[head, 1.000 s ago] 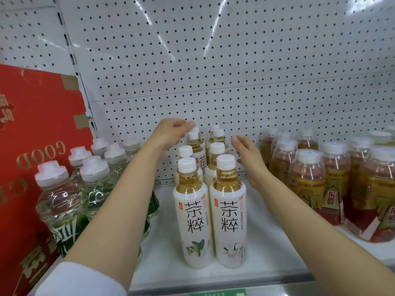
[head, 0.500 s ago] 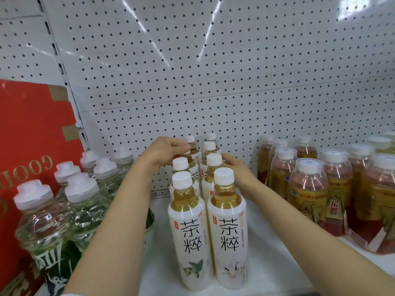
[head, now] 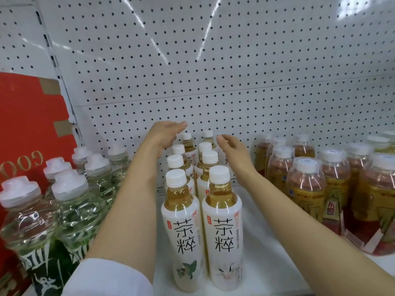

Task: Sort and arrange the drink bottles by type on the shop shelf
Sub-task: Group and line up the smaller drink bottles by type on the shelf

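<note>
Two rows of white-labelled tea bottles point(head: 222, 227) with white caps run back along the white shelf point(head: 265, 259) in the middle. My left hand point(head: 164, 133) hovers over the left row's rear caps, fingers straight, holding nothing. My right hand point(head: 233, 146) is beside the right row's rear bottles, fingers loosely extended and also holding nothing. Clear green-labelled bottles point(head: 70, 201) stand in a group on the left. Amber bottles with red and gold labels point(head: 307, 189) fill the right side.
A red cardboard box point(head: 30, 124) stands at the far left behind the clear bottles. The white pegboard back wall point(head: 213, 71) closes the shelf. Bare shelf surface lies between the tea rows and the amber bottles.
Half a second ago both hands were curled around the rear tea bottles. They have since let go and lifted, fingers straightening, and the view has shifted slightly.
</note>
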A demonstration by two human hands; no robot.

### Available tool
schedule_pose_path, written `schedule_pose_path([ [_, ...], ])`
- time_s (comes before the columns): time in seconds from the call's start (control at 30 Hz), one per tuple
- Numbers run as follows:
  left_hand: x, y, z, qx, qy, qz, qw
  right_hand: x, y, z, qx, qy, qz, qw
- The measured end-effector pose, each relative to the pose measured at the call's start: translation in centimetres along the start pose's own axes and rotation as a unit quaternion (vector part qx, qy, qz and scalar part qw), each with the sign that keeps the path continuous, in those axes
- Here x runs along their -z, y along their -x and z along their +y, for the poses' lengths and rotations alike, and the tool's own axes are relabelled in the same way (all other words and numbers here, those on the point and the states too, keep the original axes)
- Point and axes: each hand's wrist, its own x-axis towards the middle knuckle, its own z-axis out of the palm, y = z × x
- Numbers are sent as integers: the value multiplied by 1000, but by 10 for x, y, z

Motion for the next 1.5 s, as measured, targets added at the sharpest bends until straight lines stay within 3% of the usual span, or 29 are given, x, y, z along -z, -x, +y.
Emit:
schedule_pose_path([
  [0.2,-15,-17,-25,38,-30,-73,996,-16,-27,8,-45,17,-33,998],
  [0.57,-15,-16,-35,53,14,-20,998,-23,-48,1,-58,130,-99,985],
  [0.9,-3,23,-41,43,68,-15,997,-10,-24,-5,-54,111,-186,975],
  [1.03,-6,34,-42,36,100,-3,994,-7,-16,-13,-86,62,-186,977],
  [1.2,-5,60,-52,92,148,22,984,-1,13,-5,-149,-4,-167,975],
  [1.33,-11,125,-54,34,208,98,973,17,77,10,-100,-64,-101,988],
  [1.5,-27,227,-76,-52,167,59,983,42,159,34,-60,-97,-124,986],
])
